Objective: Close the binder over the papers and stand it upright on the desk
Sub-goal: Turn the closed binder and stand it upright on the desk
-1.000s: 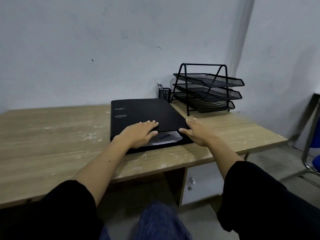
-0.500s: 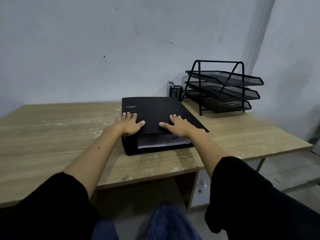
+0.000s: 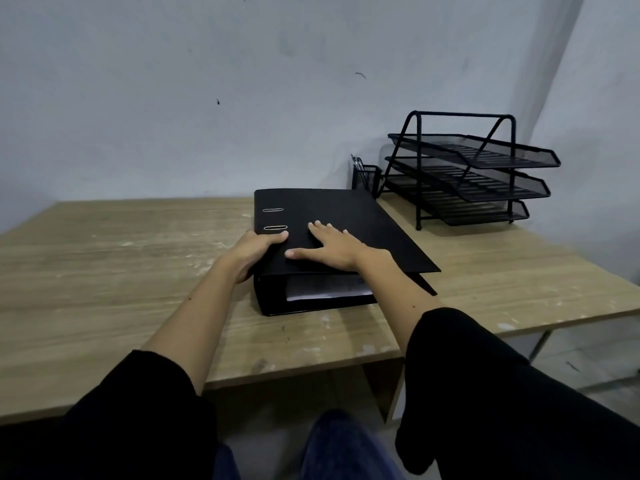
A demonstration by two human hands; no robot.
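Left hand (image 3: 254,249) shifted onto binder (image 3: 332,216) spine edge; right hand (image 3: 332,245) slid toward spine.

Nothing can be read; the papers (image 3: 325,289) in the binder (image 3: 346,216) carry only a blurred dark mark.

Two hands on a flat, closed binder

The black binder (image 3: 332,216) lies flat on the desk (image 3: 104,271), cover down over the papers (image 3: 322,289), whose white edges show at the near end. The left hand (image 3: 254,251) grips the spine edge; the right hand (image 3: 332,249) lies flat on the cover. A tray rack (image 3: 467,174) and pen cup (image 3: 367,178) stand behind.
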